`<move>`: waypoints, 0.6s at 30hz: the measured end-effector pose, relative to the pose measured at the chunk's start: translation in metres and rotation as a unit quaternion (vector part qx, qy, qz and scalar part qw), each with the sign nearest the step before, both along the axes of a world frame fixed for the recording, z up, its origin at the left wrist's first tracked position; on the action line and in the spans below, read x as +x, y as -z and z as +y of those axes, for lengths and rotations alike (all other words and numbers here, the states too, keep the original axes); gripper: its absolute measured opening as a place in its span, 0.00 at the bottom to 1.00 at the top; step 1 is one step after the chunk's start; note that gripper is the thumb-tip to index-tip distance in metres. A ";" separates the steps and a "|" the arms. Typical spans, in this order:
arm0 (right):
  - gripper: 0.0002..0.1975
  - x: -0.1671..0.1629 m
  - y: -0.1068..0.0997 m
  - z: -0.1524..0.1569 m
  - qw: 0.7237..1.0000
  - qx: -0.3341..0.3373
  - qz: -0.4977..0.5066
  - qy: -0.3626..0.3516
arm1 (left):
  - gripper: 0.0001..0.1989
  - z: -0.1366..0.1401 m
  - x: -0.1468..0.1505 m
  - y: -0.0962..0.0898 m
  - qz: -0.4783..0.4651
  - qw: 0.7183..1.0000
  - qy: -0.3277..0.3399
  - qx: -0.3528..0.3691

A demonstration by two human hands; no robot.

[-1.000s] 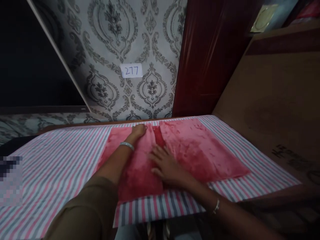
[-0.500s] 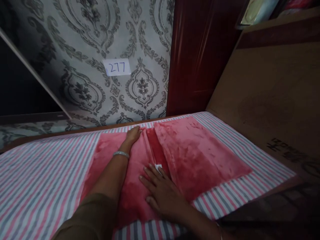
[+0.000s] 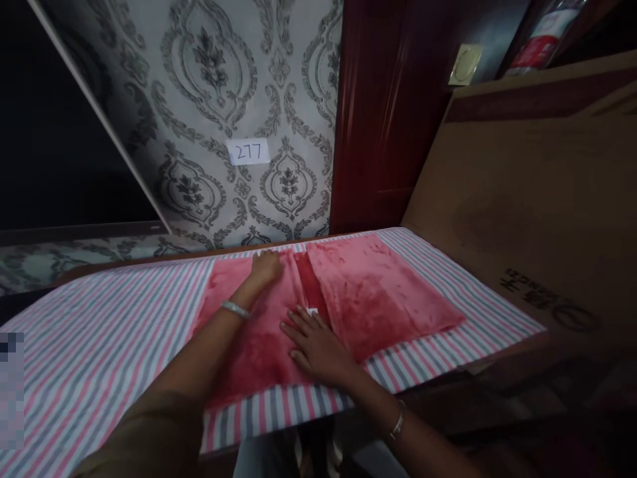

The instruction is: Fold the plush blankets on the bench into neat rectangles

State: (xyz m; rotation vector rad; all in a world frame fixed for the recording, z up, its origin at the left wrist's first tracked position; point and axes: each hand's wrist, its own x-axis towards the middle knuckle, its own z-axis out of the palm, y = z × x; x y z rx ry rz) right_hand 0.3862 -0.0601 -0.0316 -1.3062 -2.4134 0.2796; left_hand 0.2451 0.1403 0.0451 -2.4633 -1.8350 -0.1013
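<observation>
A pink plush cloth (image 3: 383,292) lies spread on the striped tablecloth, its two side panels flanking a darker red strip (image 3: 312,282). At the far edge of the left panel, my left hand (image 3: 267,267) has its fingers curled closed on the fabric; the fingertips are partly hidden. My right hand (image 3: 318,348) rests palm down near the middle of the cloth, fingers spread and holding nothing. Beside its fingertips a small white tag (image 3: 312,311) shows on the red strip, partly covered.
A pink, grey and white striped tablecloth (image 3: 124,318) covers the table. Patterned wallpaper with a paper label (image 3: 249,151) reading 277 stands behind. A dark screen (image 3: 64,133) is at left, a large cardboard box (image 3: 522,186) at right, with a bottle (image 3: 542,40) above it.
The camera view has shifted, so the table sits further away. Both hands keep nearly the same places on the cloth, the left more curled over its far edge.
</observation>
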 end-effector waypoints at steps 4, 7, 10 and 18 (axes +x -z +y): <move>0.27 -0.004 -0.004 -0.001 1.000 -0.015 0.005 0.014 | 0.29 -0.047 -0.002 0.032 -0.005 0.999 0.034 0.003; 0.26 -0.006 -0.005 -0.008 0.999 -0.025 0.015 0.027 | 0.30 -0.059 -0.002 0.053 -0.015 0.999 0.039 -0.013; 0.28 -0.004 -0.003 -0.023 0.998 -0.040 0.026 0.031 | 0.31 -0.054 -0.002 0.057 -0.042 0.998 0.037 -0.035; 0.27 0.012 0.008 -0.074 0.995 0.037 0.082 0.037 | 0.28 -0.058 -0.022 0.020 -0.129 0.985 0.074 -0.092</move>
